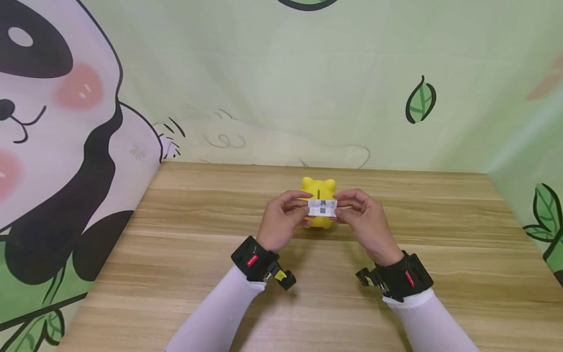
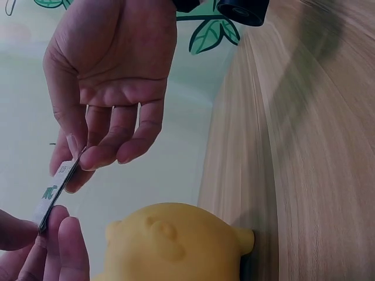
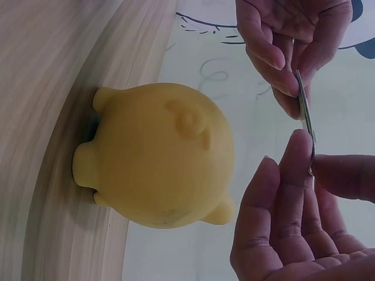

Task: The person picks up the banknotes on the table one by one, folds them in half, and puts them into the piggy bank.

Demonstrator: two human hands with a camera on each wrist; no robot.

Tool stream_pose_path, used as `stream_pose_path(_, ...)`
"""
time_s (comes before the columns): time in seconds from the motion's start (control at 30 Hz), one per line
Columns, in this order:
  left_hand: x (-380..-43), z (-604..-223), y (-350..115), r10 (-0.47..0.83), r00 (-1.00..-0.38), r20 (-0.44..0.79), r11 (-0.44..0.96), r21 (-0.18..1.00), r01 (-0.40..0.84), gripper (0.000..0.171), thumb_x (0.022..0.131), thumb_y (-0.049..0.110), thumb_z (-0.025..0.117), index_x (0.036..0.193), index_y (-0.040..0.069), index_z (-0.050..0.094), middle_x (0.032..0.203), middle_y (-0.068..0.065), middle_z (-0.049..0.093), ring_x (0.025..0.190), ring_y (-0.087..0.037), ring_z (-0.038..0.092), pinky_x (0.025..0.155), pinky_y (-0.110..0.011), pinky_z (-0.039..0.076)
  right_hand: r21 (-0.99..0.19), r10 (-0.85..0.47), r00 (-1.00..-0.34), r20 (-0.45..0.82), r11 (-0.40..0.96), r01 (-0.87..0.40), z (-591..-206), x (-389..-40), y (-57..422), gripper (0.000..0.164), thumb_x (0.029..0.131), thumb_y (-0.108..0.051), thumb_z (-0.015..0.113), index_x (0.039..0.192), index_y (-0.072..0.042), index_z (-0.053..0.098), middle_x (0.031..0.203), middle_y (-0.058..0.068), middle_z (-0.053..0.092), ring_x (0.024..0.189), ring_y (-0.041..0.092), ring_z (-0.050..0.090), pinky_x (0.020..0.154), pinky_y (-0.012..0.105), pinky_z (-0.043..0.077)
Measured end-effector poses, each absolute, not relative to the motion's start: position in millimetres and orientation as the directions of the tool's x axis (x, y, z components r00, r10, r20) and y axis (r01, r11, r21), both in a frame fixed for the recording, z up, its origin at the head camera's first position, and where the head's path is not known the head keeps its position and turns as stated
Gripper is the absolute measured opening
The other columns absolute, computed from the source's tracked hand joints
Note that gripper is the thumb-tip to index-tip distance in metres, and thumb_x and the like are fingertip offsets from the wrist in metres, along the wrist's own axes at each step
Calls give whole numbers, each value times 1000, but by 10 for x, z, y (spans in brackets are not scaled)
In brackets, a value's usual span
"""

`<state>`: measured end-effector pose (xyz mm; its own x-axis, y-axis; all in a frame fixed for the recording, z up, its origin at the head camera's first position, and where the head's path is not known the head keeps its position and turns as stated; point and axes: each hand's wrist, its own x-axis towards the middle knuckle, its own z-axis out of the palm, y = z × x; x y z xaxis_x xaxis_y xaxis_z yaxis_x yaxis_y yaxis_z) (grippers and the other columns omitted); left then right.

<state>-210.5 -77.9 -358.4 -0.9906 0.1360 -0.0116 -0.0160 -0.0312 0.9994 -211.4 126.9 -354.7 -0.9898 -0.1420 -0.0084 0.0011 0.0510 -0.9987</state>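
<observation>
Both hands hold a small folded slip of white paper (image 1: 322,208) with dark printed squares, level between them. My left hand (image 1: 281,217) pinches its left end between thumb and fingers; my right hand (image 1: 371,225) pinches the right end the same way. Below and behind the paper stands a yellow piggy bank (image 1: 320,224), upright with a dark slot on its back. In the left wrist view the paper (image 2: 55,190) appears nearly edge-on, above the level of the piggy bank (image 2: 176,246). The right wrist view shows the piggy bank's curly tail, with neither hand touching its body (image 3: 158,152).
The piggy bank stands on a wood-grain table (image 1: 189,274). Behind the table hangs a pale green backdrop (image 1: 281,73) printed with a panda and leaves. Black camera straps (image 1: 406,276) sit on both wrists, over white sleeves (image 1: 215,313).
</observation>
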Motion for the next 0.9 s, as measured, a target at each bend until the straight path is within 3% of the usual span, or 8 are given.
stream_pose_path(0.2, -2104, -3573, -780, 128, -992, -18, -44, 999, -24, 29, 98, -4, 63, 127, 0, 67, 117, -22, 73, 88, -17, 73, 79, -35, 65, -999, -149, -989, -25, 49, 18, -3542, -2119, 1264, 34, 99, 3, 60, 132, 9, 55, 110, 9, 74, 92, 8, 73, 85, 28, 63)
stream_pose_path(0.6, -2109, -3586, -785, 131, -991, -17, -34, 999, -22, 26, 99, -3, 64, 124, 1, 70, 116, -20, 74, 88, -16, 73, 79, -33, 65, -998, -159, -987, -22, 58, 13, -3534, -2116, 1256, 32, 99, 4, 58, 131, 8, 57, 104, 3, 71, 90, 8, 71, 85, 26, 62)
stream_pose_path(0.9, -2105, -3592, -783, 138, -990, 3, 4, 1000, 4, 25, 98, -2, 64, 122, 0, 72, 115, -18, 74, 86, -16, 73, 77, -30, 64, -996, -166, -985, -43, 89, 29, -3537, -2122, 1252, 31, 99, 4, 58, 130, 8, 61, 114, 17, 70, 93, 10, 71, 85, 26, 62)
